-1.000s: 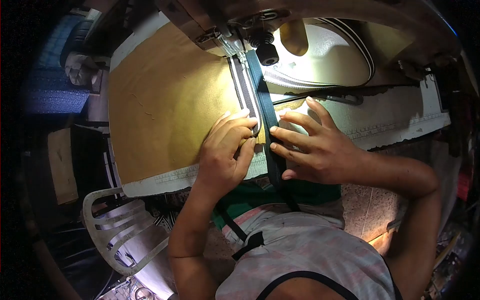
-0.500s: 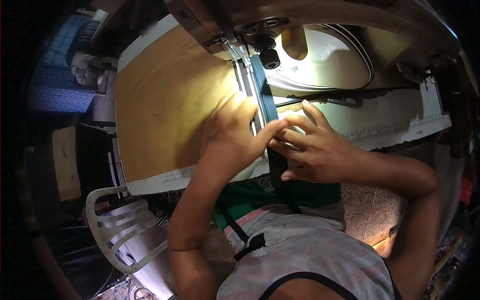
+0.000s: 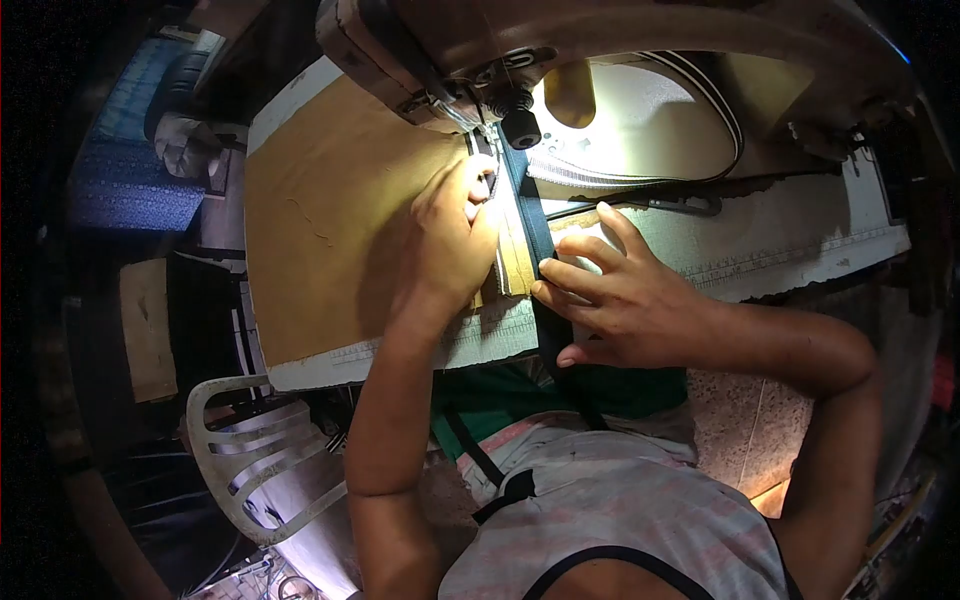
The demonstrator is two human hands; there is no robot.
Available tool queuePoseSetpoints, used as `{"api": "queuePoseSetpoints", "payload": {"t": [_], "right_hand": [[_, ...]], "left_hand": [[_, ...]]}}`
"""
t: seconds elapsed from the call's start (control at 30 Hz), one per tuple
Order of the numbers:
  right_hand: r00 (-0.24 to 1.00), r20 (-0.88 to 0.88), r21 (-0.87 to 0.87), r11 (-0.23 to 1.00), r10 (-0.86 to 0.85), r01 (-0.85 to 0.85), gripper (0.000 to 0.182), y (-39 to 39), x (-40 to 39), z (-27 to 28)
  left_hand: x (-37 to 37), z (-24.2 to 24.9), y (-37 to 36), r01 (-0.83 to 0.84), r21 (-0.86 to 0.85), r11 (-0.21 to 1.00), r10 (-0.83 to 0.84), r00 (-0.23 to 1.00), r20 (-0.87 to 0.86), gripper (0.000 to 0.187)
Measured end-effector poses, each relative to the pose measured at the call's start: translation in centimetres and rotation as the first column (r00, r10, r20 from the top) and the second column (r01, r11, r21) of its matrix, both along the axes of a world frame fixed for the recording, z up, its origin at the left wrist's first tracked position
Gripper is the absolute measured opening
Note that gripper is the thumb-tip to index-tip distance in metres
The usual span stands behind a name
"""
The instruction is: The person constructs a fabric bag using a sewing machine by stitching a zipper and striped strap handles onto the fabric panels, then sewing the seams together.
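Under the head of a sewing machine (image 3: 470,60) runs a dark strip (image 3: 532,220) beside a light-edged zipper tape (image 3: 508,250). Both lie at the edge of a brown sheet (image 3: 320,220). My left hand (image 3: 455,225) is close below the needle area, its fingers curled at the zipper tape; what they pinch, if anything, is hidden. My right hand (image 3: 625,295) rests on the dark strip with its fingers spread, the fingertips touching the strip's right edge. The strip hangs over the table's front edge toward my lap.
A looped zipper (image 3: 735,125) curves over the lit machine bed. Behind my right hand lies a dark metal tool (image 3: 690,205). Ruler markings run along the worn white table edge (image 3: 800,262). A plastic chair (image 3: 215,440) stands at lower left, blue fabric (image 3: 130,190) at upper left.
My left hand has moved up and away from my right hand, toward the needle, and its fingers have curled. My right hand has stayed nearly in place. The view has shifted slightly.
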State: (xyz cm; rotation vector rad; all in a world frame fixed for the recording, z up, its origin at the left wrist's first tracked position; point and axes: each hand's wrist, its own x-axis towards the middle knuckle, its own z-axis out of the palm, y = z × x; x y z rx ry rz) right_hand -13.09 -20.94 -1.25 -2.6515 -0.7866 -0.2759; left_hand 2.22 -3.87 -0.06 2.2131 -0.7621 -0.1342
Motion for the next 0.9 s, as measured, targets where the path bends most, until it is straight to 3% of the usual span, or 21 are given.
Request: {"api": "queuePoseSetpoints", "payload": {"t": [0.13, 0.3, 0.5, 0.57, 0.63, 0.7, 0.8, 0.9], "right_hand": [[1.0, 0.0, -0.001, 1.0, -0.001, 0.001, 0.068, 0.0, 0.0, -0.1], [1.0, 0.008, -0.019, 1.0, -0.004, 0.004, 0.067, 0.1, -0.1, 0.1], [0.999, 0.001, 0.109, 0.993, -0.041, 0.04, 0.061, -0.6, 0.1, 0.6], [0.957, 0.144, 0.135, 0.963, -0.252, 0.233, 0.057, -1.6, 0.9, 0.9], [0.866, 0.283, 0.014, 0.904, -0.413, 0.427, 0.037, -2.7, 2.1, 1.5], [0.908, 0.208, -0.057, 0.922, -0.365, 0.383, 0.03, -4.5, 4.2, 1.1], [0.9, 0.194, -0.032, 0.915, -0.39, 0.403, 0.023, -5.6, 5.5, 0.5], [0.908, 0.264, 0.029, 0.944, -0.325, 0.329, 0.029, -6.5, 5.0, 1.3]], "left_hand": [[0.0, -0.3, 0.1, 0.064, 0.002, 0.998, -0.064, 0.99, 0.123, 0.029], [-0.3, 0.0, 0.0, 0.026, 0.009, 1.0, -0.027, 0.995, 0.098, 0.023], [0.0, -1.1, 0.2, 0.07, -0.059, 0.996, -0.058, 0.981, 0.186, 0.018], [-0.1, -1.0, 0.3, 0.095, -0.052, 0.994, -0.083, 0.976, 0.204, 0.018], [0.2, -1.3, 0.4, 0.085, -0.063, 0.994, -0.072, 0.981, 0.18, 0.018], [0.5, -1.9, 0.6, 0.086, -0.069, 0.994, -0.075, 0.985, 0.157, 0.018], [0.9, -2.4, 0.5, 0.093, -0.109, 0.99, -0.076, 0.985, 0.153, 0.017], [0.6, -1.9, 0.4, 0.089, -0.065, 0.994, -0.081, 0.99, 0.119, 0.018]]}}
